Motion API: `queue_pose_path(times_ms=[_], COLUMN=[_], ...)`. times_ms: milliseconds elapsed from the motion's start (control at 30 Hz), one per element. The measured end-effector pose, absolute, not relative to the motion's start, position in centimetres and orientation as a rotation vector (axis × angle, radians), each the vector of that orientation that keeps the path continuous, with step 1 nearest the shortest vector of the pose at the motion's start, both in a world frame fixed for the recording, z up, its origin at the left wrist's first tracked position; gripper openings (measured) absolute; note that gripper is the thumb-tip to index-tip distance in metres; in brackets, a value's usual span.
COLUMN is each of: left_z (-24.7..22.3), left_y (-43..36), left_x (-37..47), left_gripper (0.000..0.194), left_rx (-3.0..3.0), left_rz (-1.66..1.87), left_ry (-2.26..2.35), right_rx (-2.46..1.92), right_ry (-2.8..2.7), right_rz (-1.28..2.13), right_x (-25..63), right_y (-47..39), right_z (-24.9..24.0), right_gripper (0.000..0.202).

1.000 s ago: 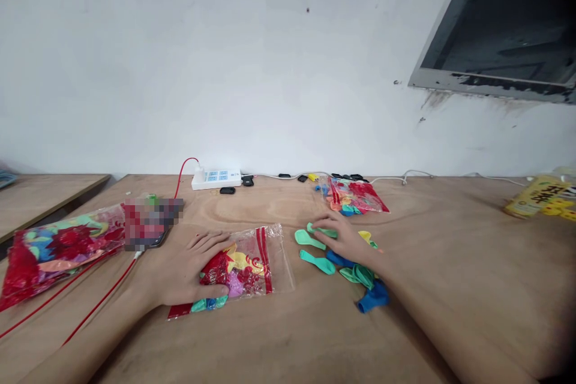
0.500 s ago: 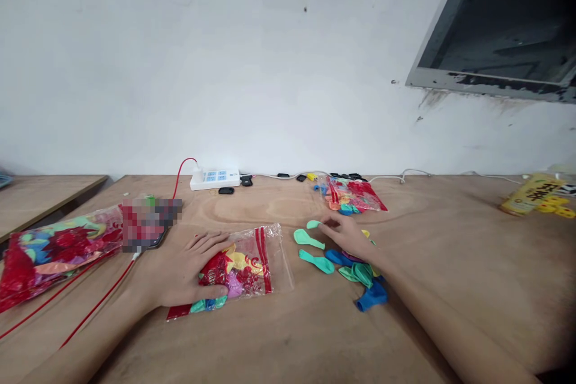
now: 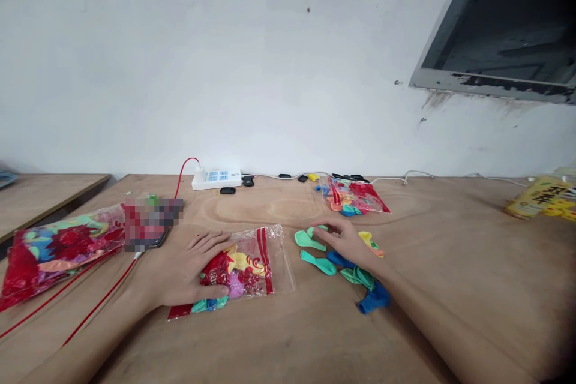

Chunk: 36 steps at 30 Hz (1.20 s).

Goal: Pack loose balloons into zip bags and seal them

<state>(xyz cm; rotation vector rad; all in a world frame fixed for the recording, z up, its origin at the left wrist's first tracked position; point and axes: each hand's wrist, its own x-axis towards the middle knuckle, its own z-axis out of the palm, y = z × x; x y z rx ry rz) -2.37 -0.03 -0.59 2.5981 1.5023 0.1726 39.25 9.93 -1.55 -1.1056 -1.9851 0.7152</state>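
Note:
My left hand [image 3: 191,273] lies flat with its fingers out on a clear and red plastic bag of balloons [image 3: 245,264]. To the right of the bag, my right hand [image 3: 344,241] pinches a small mint-green balloon [image 3: 311,231] between thumb and fingers. Right below it lies another mint balloon [image 3: 308,241], and a teal balloon [image 3: 318,263] is nearer to me. Under and beside my right wrist are blue balloons [image 3: 374,299], green balloons [image 3: 359,276] and a yellow balloon [image 3: 365,239], partly hidden by the arm.
A second balloon bag [image 3: 67,246] sits at the left beside a blurred phone [image 3: 168,225] with a red cable. Near the wall are a white power strip [image 3: 218,178], another balloon bag [image 3: 357,195] and small black items. A yellow package [image 3: 535,197] lies far right.
My right hand has drawn the mint balloon slightly down toward the other mint balloon. My left hand stays on the bag. The view has shifted a little.

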Motion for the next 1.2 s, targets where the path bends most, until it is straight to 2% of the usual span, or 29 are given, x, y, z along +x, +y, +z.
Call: queue_pose_path(times_ms=[267, 600, 767, 1100, 1200], left_z=[-0.4, -1.1, -1.2, -0.8, -0.8], left_y=[-0.1, 0.1, 0.2, 0.1, 0.1], left_x=[-2.3, -2.7, -2.9, -2.5, -2.6], left_gripper=[0.097, 0.096, 0.097, 0.098, 0.098], left_rx=[2.594, 2.600, 2.618, 2.632, 2.637], left_rz=[0.159, 0.226, 0.213, 0.157, 0.151], left_ry=[1.500, 1.476, 1.476, 1.505, 1.502], right_rx=[-1.094, -1.046, -0.934, -1.143, -1.179], right_ry=[-1.814, -2.087, -2.276, -2.317, -2.371], right_rz=[0.821, 0.765, 0.539, 0.191, 0.156], right_x=[38.9, 37.8, 37.7, 38.3, 38.0], right_y=[9.7, 8.8, 8.5, 10.0, 10.3], right_z=[-1.3, -1.3, -1.6, -3.3, -3.4], right_gripper=[0.043, 0.041, 0.037, 0.045, 0.032])
